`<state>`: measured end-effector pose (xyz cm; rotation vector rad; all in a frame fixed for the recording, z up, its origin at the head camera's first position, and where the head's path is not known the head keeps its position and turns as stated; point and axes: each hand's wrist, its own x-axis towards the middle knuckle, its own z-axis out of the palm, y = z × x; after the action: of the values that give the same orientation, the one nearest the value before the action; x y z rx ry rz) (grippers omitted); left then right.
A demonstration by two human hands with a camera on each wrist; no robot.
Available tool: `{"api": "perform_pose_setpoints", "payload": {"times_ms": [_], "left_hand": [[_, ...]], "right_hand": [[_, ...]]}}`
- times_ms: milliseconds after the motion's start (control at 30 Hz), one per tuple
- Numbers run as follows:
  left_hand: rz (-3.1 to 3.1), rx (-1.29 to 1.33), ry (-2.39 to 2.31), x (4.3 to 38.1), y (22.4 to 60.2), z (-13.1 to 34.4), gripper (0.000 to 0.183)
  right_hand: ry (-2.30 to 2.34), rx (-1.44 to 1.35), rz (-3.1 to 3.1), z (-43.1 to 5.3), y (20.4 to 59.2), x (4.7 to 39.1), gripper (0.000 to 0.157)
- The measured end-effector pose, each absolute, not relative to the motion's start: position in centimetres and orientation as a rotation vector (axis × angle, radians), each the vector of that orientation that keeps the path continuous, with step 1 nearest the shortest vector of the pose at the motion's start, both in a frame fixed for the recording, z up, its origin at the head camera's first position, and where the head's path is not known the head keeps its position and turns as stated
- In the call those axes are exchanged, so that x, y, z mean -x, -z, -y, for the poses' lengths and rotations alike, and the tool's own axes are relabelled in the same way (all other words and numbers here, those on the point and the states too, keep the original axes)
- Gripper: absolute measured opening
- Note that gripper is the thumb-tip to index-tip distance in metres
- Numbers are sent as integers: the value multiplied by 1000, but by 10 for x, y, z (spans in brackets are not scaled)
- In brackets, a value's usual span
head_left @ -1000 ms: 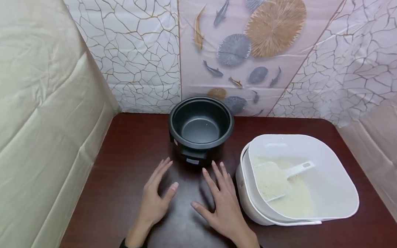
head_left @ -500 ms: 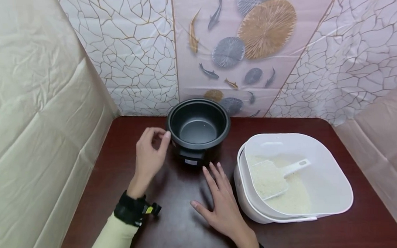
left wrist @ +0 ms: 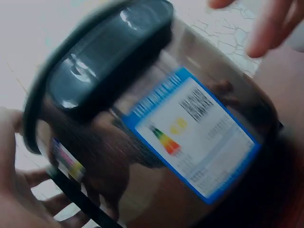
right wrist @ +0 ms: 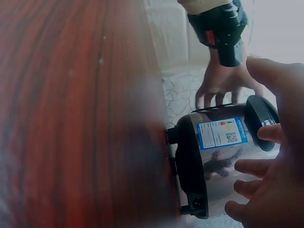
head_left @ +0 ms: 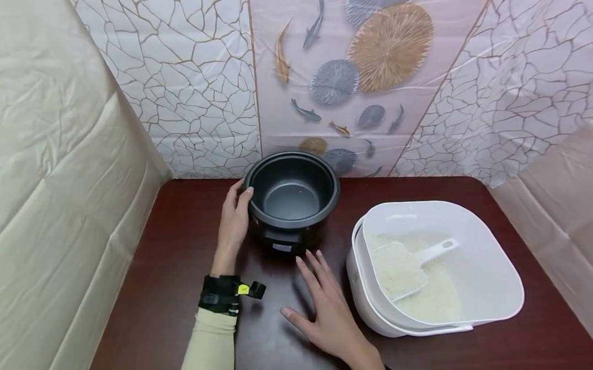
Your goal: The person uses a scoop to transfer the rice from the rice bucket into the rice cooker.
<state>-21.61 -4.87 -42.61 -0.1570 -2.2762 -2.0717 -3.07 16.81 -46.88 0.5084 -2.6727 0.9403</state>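
Observation:
A lidless rice cooker (head_left: 293, 204) with a dark inner pot stands at the back of the table. My left hand (head_left: 232, 223) is at its left side, thumb by the rim and fingers spread along the wall. In the left wrist view, the cooker's shiny body (left wrist: 133, 180) bears a blue-edged energy label (left wrist: 194, 137) under a black handle. My right hand (head_left: 329, 316) stays just in front of the cooker, fingers spread and holding nothing. From the right wrist, those fingers overlap the cooker (right wrist: 223, 166), with the left hand (right wrist: 225, 80) on its far side.
To the right stands a white rice bin (head_left: 494, 275) with rice (head_left: 443, 297) inside. A white scoop (head_left: 436, 252) full of rice lies in it. Patterned cloth (head_left: 198, 90) hangs behind the dark red table (head_left: 147, 302), and pale cloth (head_left: 54, 217) hangs at its left.
My left hand has moved forward from the front of the table to the cooker's left side. The right hand keeps nearly the same place. The view has shifted slightly.

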Motion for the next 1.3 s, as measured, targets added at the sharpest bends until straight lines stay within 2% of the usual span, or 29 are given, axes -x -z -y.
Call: {"api": "perform_pose_setpoints", "payload": {"times_ms": [233,500,833,1300], "left_hand": [[2100,337,2281,221,444,44,65],[2241,443,2162,222,444,46,59],[2250,418,2146,218,436,41,64],[2225,348,2166,220,443,39,62]], "right_hand": [[-934,-476,2670,-171,470,26,94],[-960,-475,2686,-169,472,22,95],[-936,-515,2708,-169,470,27,95],[-960,-540,2720,-170,473,32,93]]}}
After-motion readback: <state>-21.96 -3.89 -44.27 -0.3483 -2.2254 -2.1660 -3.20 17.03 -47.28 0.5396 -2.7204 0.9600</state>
